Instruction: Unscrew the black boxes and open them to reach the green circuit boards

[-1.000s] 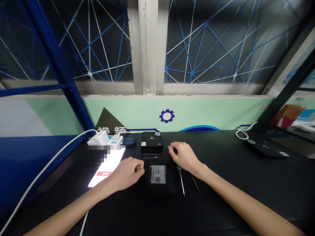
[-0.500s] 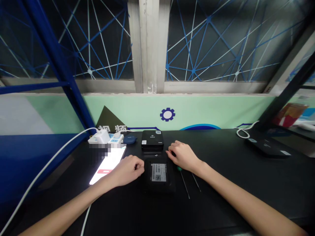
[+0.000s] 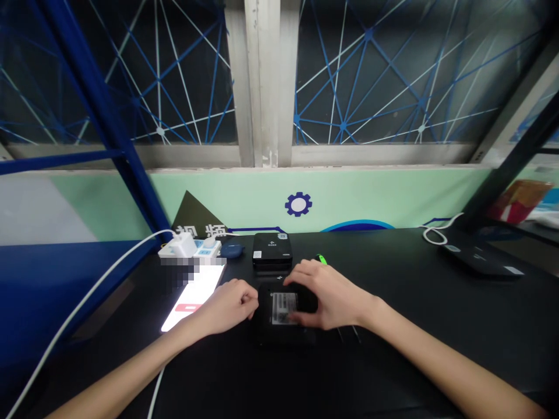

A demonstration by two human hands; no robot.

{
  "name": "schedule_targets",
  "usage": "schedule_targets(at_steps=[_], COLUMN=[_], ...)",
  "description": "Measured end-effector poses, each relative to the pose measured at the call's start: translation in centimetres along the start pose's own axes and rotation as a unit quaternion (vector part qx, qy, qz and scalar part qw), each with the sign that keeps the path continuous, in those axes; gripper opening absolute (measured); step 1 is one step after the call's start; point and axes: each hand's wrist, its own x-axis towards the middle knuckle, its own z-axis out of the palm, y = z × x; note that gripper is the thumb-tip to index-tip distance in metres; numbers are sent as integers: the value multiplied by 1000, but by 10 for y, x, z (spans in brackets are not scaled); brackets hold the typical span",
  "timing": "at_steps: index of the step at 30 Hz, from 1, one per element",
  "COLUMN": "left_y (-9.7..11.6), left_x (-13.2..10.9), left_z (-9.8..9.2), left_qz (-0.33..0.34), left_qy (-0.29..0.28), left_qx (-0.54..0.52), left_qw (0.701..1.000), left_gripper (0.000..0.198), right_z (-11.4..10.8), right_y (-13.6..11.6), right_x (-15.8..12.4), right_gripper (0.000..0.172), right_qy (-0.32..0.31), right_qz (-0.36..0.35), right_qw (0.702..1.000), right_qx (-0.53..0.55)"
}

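A black set-top box (image 3: pixel 266 333) lies on the dark table with its printed label (image 3: pixel 279 304) facing up. Curled closed, my left hand (image 3: pixel 233 304) rests beside the box's left edge; nothing shows in its fingers. My right hand (image 3: pixel 321 294) is over the box's right side, thumb and fingers spread apart around part of the label. Whether it touches the box I cannot tell. Under that hand lie two screwdrivers, mostly hidden: a green handle end (image 3: pixel 322 259) pokes out above it and thin metal shafts (image 3: pixel 357 334) below.
Behind the box sits another black box (image 3: pixel 272 249). A lit phone (image 3: pixel 194 297) lies under my left forearm, near a white power strip (image 3: pixel 203 249) and a dark blue case (image 3: pixel 232 251). At the right are a black device (image 3: pixel 480 261) and a white cable (image 3: pixel 434 234).
My right hand has moved left and down from beside the box to over its label, opening its fingers and covering more of the screwdrivers. My left hand stays curled in place.
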Motion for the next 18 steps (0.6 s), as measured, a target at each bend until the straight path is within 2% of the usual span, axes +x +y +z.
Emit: schedule_targets(at_steps=[3,6,9,18], left_y=[2,3,2,-5], left_x=[0,0,0,2], left_z=[-2,-3,-3,-1], left_qz=[-2,-5,-5,1], left_qy=[-3,-4,-8,-11], left_qx=[-2,-4,-4,2], left_qw=[1000,1000,1000,1000], left_gripper=[27,27,26,30], right_z=[2,5,8,10], right_y=[-11,-16,-16,-11], right_x=[-3,-4,-4,-1], right_gripper=[73,86,86,72], right_qy=[-25,-32,-36,-15], right_qz=[-8,4,8,8], right_qw=[1000,999,999,999], right_qx=[5,-4,1,43])
